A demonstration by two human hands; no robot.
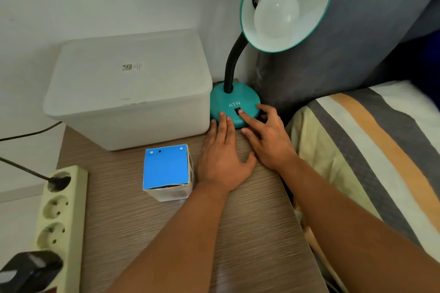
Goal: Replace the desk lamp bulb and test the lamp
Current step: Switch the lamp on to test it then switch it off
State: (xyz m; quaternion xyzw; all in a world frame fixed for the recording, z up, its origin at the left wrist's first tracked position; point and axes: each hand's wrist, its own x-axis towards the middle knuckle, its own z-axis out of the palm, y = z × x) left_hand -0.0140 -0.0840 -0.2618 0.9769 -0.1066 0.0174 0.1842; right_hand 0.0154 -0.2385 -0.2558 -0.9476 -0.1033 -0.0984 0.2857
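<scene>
At the bedside table (pixel 250 233) we steady the teal lamp (pixel 234 102) at its back edge: our left hand (pixel 223 157) lies flat, fingers straight against the base, while our right hand (pixel 269 138) presses one extended finger on the switch (pixel 237 110). The gooseneck rises upright; the shade tilts toward us, its unlit bulb (pixel 276 14) pointing down and forward.

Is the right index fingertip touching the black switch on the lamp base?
Touching. The head view shows the right hand with its index fingertip lying on the lower edge of the black switch on the teal lamp base, with no gap visible.
</scene>
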